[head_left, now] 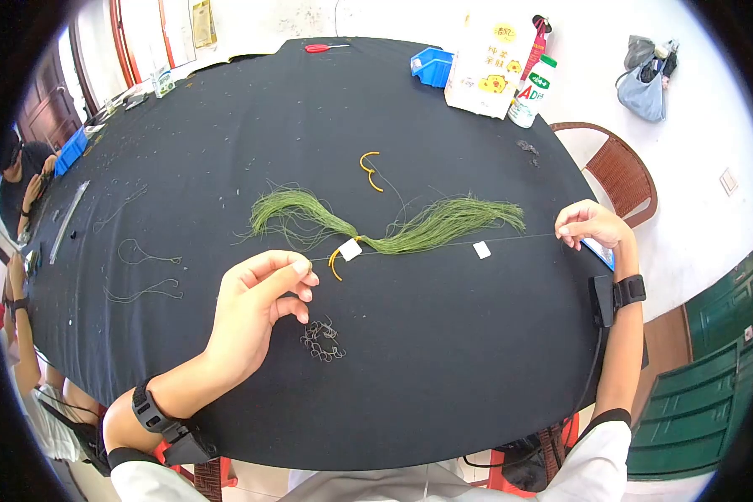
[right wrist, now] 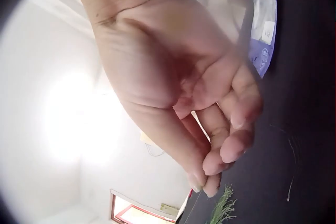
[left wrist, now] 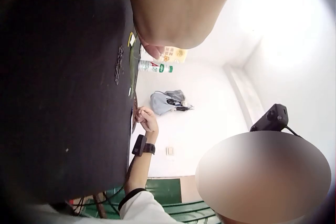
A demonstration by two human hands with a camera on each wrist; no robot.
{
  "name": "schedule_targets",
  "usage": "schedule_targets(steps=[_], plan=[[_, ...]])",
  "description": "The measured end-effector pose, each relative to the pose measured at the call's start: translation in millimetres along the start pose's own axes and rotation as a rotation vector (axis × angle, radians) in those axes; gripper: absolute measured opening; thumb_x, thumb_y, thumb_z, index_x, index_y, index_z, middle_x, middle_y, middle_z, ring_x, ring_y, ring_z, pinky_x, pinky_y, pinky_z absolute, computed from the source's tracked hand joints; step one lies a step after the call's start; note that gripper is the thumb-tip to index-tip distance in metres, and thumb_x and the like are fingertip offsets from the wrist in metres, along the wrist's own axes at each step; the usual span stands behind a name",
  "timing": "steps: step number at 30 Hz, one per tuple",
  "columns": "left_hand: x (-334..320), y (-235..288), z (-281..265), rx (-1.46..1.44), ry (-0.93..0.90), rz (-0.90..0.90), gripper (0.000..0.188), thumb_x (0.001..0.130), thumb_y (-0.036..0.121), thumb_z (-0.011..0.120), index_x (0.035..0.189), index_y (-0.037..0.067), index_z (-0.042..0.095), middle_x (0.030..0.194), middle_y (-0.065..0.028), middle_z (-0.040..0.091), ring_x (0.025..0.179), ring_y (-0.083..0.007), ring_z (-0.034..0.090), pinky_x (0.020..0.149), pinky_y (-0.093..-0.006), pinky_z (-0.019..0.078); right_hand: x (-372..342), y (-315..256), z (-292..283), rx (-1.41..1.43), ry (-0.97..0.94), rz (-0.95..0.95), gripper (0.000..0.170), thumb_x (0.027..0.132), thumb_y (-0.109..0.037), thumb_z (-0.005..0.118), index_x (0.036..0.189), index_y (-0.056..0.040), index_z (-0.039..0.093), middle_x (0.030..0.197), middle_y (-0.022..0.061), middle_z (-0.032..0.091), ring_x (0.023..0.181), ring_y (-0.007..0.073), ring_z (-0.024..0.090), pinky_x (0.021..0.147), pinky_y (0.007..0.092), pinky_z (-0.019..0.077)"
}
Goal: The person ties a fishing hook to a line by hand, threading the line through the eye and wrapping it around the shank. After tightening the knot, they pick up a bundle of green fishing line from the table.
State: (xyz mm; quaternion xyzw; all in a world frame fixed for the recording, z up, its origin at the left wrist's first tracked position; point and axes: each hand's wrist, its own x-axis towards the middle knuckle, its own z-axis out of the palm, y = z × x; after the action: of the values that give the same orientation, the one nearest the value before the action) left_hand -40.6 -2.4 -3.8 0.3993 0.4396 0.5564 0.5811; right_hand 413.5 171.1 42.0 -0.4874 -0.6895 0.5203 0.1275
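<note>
A thin line (head_left: 443,244) stretches between the two hands over the black table. The left hand (head_left: 263,293) pinches its left end between thumb and index finger; the right hand (head_left: 590,226) pinches the other end, and its thumb and index tips meet in the right wrist view (right wrist: 178,87). Just behind the line lies a bundle of green strands (head_left: 443,224), gathered at a white tag (head_left: 350,249) beside a yellow curved piece (head_left: 335,263). Another white tag (head_left: 482,249) is near the line. A pile of small hooks (head_left: 322,340) lies close to the left hand.
Yellow curved pieces (head_left: 371,171) lie behind the bundle. At the back stand a blue bin (head_left: 432,67), a paper package (head_left: 484,71) and a white bottle (head_left: 533,94); a red-handled tool (head_left: 318,48) lies there too. Loose looped strands (head_left: 146,255) are at the left. Another person sits at the far left.
</note>
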Motion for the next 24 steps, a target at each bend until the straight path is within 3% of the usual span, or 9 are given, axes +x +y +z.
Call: schedule_targets(steps=[9,13,15,19,22,24], plan=[[4,2,-5,-0.012,0.053,0.002,0.013,0.089,0.015,0.061,0.090,0.002,0.064,0.082,-0.0048,0.062,0.072,-0.0095,0.056,0.058,-0.0243,0.0485,0,7,-5,-0.004,0.061,0.046,0.013,0.082,-0.014,0.067,0.085,-0.0021,0.064,0.071,0.0014,0.061,0.059,0.0071,0.058,0.049,0.0194,0.0460],[3,5,-6,-0.038,-0.014,-0.034,0.013,0.089,0.015,0.061,0.092,0.002,0.064,0.090,-0.0085,0.065,0.081,-0.0133,0.062,0.056,-0.0253,0.0498,0,-18,10,-0.098,0.115,-0.033,0.013,0.083,-0.015,0.068,0.083,-0.0020,0.065,0.069,0.0014,0.062,0.058,0.0065,0.058,0.050,0.0190,0.0462],[-2,9,-2,-0.068,-0.067,-0.072,0.013,0.089,0.014,0.061,0.094,0.002,0.063,0.097,-0.0115,0.067,0.091,-0.0172,0.064,0.054,-0.0259,0.0507,-2,-50,38,-0.160,0.094,-0.110,0.010,0.083,-0.014,0.068,0.083,-0.0039,0.067,0.070,0.0011,0.064,0.060,0.0057,0.059,0.050,0.0185,0.0465],[-11,11,11,-0.094,-0.233,-0.130,0.010,0.092,0.014,0.056,0.092,0.004,0.060,0.121,-0.0203,0.058,0.114,-0.0277,0.057,0.053,-0.0263,0.0564,-7,-107,145,-0.166,0.023,-0.354,0.004,0.081,-0.007,0.069,0.081,-0.0036,0.069,0.071,0.0020,0.065,0.060,0.0064,0.059,0.052,0.0201,0.0464],[-18,6,18,-0.156,-0.307,-0.179,0.010,0.092,0.013,0.057,0.091,0.003,0.059,0.126,-0.0214,0.055,0.118,-0.0294,0.054,0.053,-0.0281,0.0568,-6,-116,212,-0.294,-0.015,-0.701,0.005,0.077,-0.002,0.070,0.082,-0.0036,0.069,0.071,0.0037,0.065,0.055,0.0094,0.057,0.049,0.0223,0.0440],[-22,9,21,-0.151,-0.304,-0.251,0.009,0.092,0.011,0.057,0.091,0.002,0.059,0.122,-0.0204,0.057,0.118,-0.0278,0.055,0.053,-0.0291,0.0571,-3,-111,236,-0.341,-0.017,-0.811,0.009,0.075,-0.002,0.072,0.082,-0.0051,0.069,0.070,0.0048,0.064,0.052,0.0130,0.056,0.048,0.0239,0.0436]])
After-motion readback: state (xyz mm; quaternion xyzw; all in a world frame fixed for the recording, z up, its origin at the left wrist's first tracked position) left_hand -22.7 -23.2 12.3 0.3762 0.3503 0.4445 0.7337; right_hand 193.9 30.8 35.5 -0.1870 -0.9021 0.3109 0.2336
